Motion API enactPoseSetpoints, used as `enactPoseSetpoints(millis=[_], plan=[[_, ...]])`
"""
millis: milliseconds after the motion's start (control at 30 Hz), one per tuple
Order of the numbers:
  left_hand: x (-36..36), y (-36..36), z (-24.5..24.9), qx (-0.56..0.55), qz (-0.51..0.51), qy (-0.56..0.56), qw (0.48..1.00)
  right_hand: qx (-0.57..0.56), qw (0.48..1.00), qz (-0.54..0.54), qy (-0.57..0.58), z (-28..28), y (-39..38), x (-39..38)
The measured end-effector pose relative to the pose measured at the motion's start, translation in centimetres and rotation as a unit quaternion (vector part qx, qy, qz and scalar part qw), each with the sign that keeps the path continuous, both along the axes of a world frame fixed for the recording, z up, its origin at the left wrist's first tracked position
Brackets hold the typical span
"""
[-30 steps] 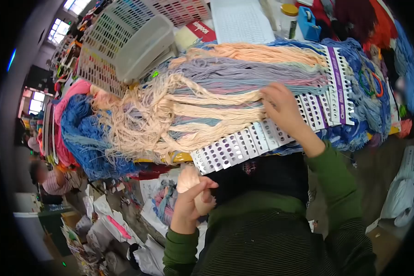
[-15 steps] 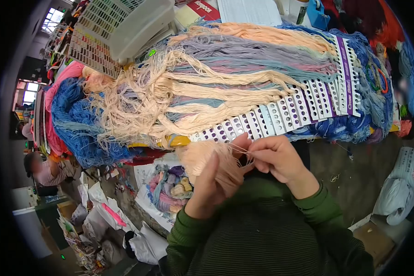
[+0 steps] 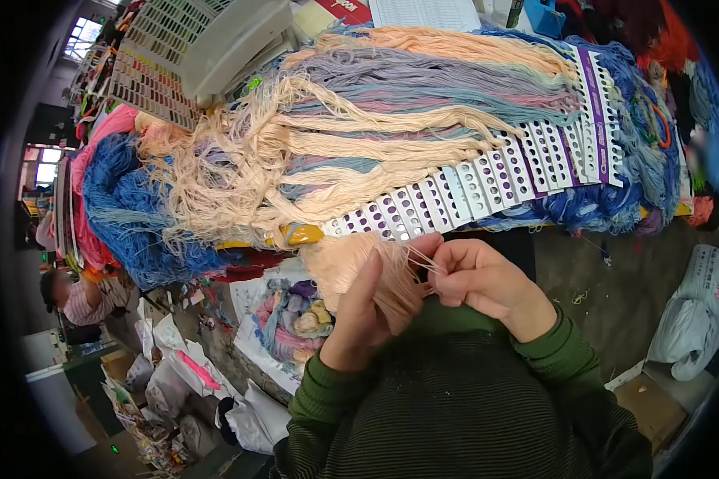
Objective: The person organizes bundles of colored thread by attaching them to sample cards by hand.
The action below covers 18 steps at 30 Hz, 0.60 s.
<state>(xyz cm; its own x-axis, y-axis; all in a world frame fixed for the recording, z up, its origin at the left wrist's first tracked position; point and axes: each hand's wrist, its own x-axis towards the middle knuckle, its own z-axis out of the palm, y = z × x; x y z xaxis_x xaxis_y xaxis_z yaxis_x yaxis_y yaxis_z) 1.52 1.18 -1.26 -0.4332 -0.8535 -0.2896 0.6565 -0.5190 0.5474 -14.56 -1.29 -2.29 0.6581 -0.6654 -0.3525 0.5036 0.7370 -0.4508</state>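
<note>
A person is holding a fluffy peach-coloured bundle of cotton thread (image 3: 345,267) just below a fanned row of white punched sample cards (image 3: 471,191). The left hand (image 3: 363,311) is closing around the bundle, thumb pressing it against the fingers. The right hand (image 3: 483,279), just beside it and also below the cards, is pinching a few thin strands (image 3: 420,254) between thumb and forefinger. The strands are stretching sideways from the bundle toward the right hand, roughly parallel to the card row. They are probably too fine to count here.
</note>
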Motion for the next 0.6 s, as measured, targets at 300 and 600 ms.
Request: enactPoseSetpoints(millis=[300, 600], plan=[[-0.2, 0.6, -0.3, -0.004, 0.008, 0.005, 1.0, -0.031, 0.991, 0.012, 0.129, 0.8, 0.2, -0.1], [0.0, 0.5, -0.1, 0.019, 0.007, 0.037, 0.999, -0.061, 0.993, 0.013, 0.102, -0.2, 0.5, -0.3]])
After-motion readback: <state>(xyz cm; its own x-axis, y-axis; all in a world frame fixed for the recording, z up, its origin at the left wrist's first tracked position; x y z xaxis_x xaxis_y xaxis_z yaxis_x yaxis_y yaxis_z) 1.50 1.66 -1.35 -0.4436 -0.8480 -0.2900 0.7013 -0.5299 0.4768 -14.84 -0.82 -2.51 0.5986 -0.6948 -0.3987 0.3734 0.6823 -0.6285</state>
